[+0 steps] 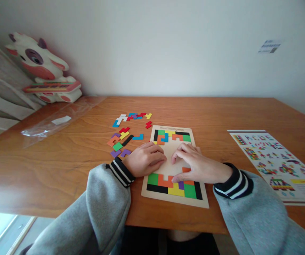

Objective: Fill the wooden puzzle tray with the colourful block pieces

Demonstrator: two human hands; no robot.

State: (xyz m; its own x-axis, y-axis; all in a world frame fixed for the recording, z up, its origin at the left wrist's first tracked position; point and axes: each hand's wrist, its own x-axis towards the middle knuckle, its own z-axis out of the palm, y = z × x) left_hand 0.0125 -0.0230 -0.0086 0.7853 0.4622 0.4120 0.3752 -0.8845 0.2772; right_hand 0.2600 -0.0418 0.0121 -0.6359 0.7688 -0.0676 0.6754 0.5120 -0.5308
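A wooden puzzle tray (165,168) lies flat before me, with coloured pieces along its top and bottom ends and bare wood in the middle. Over its left edge rests my left hand (147,160), fingers loosely bent and lying on the board, with no piece visible in them. My right hand (192,163) is on the tray's right side, thumb and fingers apart. Its thumb tip is by an orange piece (164,181) and a purple piece (181,185). Part of another orange piece (186,170) shows beside that hand; the tray's side edges are partly covered.
Loose puzzle pieces lie left of the tray, among them a black bar (127,140), a blue piece (138,137) and a green square (117,146). A printed pattern sheet (277,163) is at right. Clear plastic wrap (48,125) and a cow toy (51,71) sit at left.
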